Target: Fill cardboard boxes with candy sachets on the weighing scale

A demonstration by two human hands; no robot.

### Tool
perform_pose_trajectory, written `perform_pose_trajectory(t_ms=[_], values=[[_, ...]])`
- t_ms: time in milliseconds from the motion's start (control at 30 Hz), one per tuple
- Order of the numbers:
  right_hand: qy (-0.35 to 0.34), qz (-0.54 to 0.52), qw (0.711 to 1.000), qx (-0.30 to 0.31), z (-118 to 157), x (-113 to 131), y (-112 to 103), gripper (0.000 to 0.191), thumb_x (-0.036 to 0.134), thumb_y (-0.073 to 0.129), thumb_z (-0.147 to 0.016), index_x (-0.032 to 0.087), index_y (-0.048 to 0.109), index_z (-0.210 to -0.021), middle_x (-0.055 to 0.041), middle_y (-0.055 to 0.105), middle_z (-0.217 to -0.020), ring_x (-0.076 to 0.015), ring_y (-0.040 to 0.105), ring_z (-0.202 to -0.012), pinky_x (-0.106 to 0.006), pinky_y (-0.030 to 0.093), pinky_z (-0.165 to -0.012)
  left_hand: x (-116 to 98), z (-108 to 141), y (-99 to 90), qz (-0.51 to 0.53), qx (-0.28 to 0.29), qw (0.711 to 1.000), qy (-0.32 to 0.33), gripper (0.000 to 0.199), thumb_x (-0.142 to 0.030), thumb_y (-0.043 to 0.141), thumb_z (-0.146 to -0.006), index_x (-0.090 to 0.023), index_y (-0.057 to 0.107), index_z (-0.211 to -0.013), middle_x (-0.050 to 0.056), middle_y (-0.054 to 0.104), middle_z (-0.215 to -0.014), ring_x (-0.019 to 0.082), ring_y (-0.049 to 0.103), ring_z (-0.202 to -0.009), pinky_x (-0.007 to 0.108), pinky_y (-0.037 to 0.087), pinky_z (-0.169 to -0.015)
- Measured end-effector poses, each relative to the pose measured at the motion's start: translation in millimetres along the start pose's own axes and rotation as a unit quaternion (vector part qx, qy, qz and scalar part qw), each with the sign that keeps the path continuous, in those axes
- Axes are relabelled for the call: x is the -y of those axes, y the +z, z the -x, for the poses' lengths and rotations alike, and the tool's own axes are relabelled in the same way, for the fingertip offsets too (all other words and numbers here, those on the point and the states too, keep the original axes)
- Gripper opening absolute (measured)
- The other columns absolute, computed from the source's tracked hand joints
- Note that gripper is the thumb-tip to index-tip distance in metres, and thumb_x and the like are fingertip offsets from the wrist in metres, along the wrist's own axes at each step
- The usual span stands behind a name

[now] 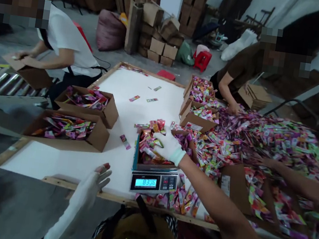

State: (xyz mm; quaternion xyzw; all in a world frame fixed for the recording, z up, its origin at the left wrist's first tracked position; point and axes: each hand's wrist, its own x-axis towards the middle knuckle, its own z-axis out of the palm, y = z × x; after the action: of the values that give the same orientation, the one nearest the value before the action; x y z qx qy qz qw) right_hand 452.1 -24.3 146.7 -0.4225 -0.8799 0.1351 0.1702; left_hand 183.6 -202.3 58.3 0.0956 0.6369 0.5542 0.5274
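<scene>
While the gloved right hand point(167, 145) lies across the heaped sachets in a box on the scale point(153, 181), its fingers are curled loosely over the top of the heap; whether they actually grip any packet cannot be told. That box of sachets point(150, 154) sits on the weighing pan near the table's front edge, and the scale's lit display faces the wearer. The left hand point(92, 185), also in a white glove with reddish fingertips, hangs over the front wooden rim of the table point(78, 187), fingers spread and holding nothing, well to the left of the scale.

The table top point(136, 112) is a white sheet framed in wood. Toward its left edge stand two open cardboard boxes of sachets, one nearer point(69, 130) and one behind it point(89, 101). A few loose sachets point(134, 98) lie scattered across the bare white middle. At the far right corner more filled boxes point(199, 109) stand stacked together, and a great pile of coloured sachets point(263, 142) covers the whole right side of the table, spilling down beside the scale.

A person in a white shirt point(66, 43) bends over a carton beyond the left edge. Another person in a dark top point(244, 68) leans in at the far right corner, one hand in the pile. A third bare arm point(296, 182) reaches in from the right across the pile.
</scene>
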Motion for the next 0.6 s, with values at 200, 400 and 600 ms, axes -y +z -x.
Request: perform_pose_trajectory(t_ms=[200, 400, 600], values=[[-0.025, -0.035, 0.991, -0.125, 11, -26, -45, 0.012, 0.021, 0.062, -0.089, 0.022, 0.068, -0.099, -0.0043, 0.060, -0.100, -0.0201, 0.065, -0.096, -0.033, 0.056, -0.091, -2, 4, 24.7, 0.008, 0.042, 0.999, 0.003, 0.071, -0.065, 0.082, -0.062, -0.018, 0.070, -0.114, 0.020, 0.062, -0.149, 0.044, 0.061, -0.135, 0.062, 0.043, -0.119], [0.060, -0.070, 0.931, -0.353, 43, -70, -113, 0.022, 0.039, 0.068, -0.087, 0.023, 0.062, -0.101, -0.0049, 0.064, -0.094, -0.0229, 0.063, -0.083, -0.042, 0.057, -0.084, -7, 5, 69.5, -0.018, 0.070, 0.997, 0.029, 0.066, -0.066, 0.080, -0.067, -0.017, 0.072, -0.111, 0.020, 0.066, -0.144, 0.041, 0.066, -0.128, 0.061, 0.048, -0.113], [0.183, -0.019, 0.918, -0.351, 118, -162, -148, 0.033, 0.041, 0.077, -0.081, 0.023, 0.069, -0.107, -0.0129, 0.071, -0.100, -0.0280, 0.069, -0.091, -0.046, 0.056, -0.091, 4, 3, 69.5, -0.012, 0.012, 1.000, 0.018, 0.063, -0.060, 0.077, -0.065, -0.017, 0.069, -0.111, 0.018, 0.065, -0.143, 0.040, 0.065, -0.128, 0.058, 0.049, -0.112]])
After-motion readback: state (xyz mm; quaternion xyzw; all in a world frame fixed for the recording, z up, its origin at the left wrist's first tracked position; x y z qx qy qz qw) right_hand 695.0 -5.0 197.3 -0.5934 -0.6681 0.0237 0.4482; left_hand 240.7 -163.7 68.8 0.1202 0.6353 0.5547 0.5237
